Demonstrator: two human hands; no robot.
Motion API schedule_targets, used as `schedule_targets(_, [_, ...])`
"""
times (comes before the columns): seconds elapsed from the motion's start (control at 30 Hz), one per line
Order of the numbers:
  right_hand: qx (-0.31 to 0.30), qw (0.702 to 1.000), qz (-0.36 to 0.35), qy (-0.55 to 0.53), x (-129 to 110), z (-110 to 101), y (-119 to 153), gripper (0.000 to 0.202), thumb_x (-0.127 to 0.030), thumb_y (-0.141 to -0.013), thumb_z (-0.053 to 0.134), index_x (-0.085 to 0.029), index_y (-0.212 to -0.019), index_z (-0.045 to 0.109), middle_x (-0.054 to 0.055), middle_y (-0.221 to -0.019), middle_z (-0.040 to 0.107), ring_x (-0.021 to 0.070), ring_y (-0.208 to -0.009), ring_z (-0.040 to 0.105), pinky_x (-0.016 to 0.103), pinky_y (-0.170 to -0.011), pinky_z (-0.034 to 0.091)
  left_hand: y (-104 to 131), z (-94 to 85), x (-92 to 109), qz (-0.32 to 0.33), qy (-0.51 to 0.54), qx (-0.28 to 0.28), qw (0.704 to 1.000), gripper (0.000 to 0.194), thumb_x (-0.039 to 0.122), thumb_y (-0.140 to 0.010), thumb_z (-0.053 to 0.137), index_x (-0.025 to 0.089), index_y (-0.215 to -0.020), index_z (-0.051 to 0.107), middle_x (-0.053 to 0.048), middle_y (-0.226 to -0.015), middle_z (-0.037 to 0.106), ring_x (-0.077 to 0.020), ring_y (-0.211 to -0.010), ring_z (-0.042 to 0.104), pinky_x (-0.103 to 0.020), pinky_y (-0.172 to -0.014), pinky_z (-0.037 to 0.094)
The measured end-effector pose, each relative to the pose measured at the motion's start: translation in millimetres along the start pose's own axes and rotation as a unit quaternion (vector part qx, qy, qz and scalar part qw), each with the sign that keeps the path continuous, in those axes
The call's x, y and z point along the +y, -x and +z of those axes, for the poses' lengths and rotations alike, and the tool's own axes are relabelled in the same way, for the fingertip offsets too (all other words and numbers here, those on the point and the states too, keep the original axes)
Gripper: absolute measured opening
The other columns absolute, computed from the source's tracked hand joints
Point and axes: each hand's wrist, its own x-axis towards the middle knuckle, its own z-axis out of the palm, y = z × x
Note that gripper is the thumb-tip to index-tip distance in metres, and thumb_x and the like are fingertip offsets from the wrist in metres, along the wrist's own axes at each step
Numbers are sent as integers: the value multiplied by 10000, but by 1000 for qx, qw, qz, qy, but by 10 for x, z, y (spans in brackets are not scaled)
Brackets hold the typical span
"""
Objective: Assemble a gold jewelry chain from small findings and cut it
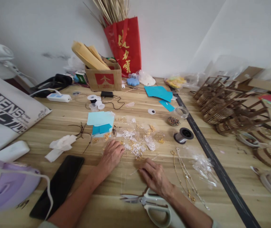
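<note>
My left hand (112, 154) rests on the wooden table with its fingers curled at the left edge of small gold and silver charms (138, 148); what its fingertips touch is too small to tell. Lower and to the right, my right hand (154, 175) is closed, thumb and fingers together, near a thin silver chain (134, 172). Just below that hand lie scissors (156, 207) with pale handles, partly under the wrist. Gold and silver chains (185, 174) are laid out to the right. A spool of thin wire (183, 135) stands behind them.
A black phone (58, 186) and a purple device (12, 186) are at the left. Blue cards (99, 122) lie behind the charms. Brown woven baskets (227, 104) line the right side. A cardboard box (104, 77) and a red bag (126, 47) stand by the wall.
</note>
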Motion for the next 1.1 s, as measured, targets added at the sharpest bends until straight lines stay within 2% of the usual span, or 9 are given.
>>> schedule_targets(0.23, [-2,1000,4,-3,0,-20,-4,164,-181,-958,433,-195,-930,594,58,-821,599,167,-710,585,269,-630,482,-14,-1,18,-5,33,83,996,160,126,-860,490,191,-748,584,-35,-745,636,-198,-780,549,-334,-749,456])
schedule_targets(0.5, [8,1000,4,-11,-7,-34,-15,150,-172,-947,441,-200,-900,581,49,-805,588,164,-686,571,261,-606,469,-26,12,38,-36,152,117,981,127,121,-781,519,191,-721,606,-7,-698,662,-145,-670,616,-252,-650,497])
schedule_targets(0.63, [10,999,15,-37,7,-42,-18,149,-160,-938,449,-198,-951,592,57,-851,601,166,-729,590,267,-650,487,-43,0,54,-43,186,137,972,110,143,-785,531,180,-719,611,-16,-698,667,-149,-670,627,-251,-642,508])
schedule_targets(0.77, [42,998,12,-48,27,-57,-40,154,-166,-939,445,-191,-929,597,63,-821,612,169,-725,590,269,-643,489,-61,-12,65,-59,212,168,961,90,167,-796,550,177,-776,637,-32,-747,694,-160,-699,652,-264,-666,532])
schedule_targets(0.9, [82,995,16,-51,59,-71,-65,156,-190,-942,455,-185,-874,596,54,-772,606,165,-699,577,263,-620,481,-81,-8,63,-42,241,197,950,110,183,-804,565,186,-778,671,-37,-759,710,-171,-730,664,-289,-705,542])
schedule_targets(1.1, [118,991,19,-56,133,-45,-50,138,-187,-925,482,-189,-827,579,35,-732,573,155,-663,548,254,-582,456,-81,-26,71,-60,286,193,937,104,183,-793,586,187,-758,684,-33,-766,710,-171,-748,662,-290,-716,540])
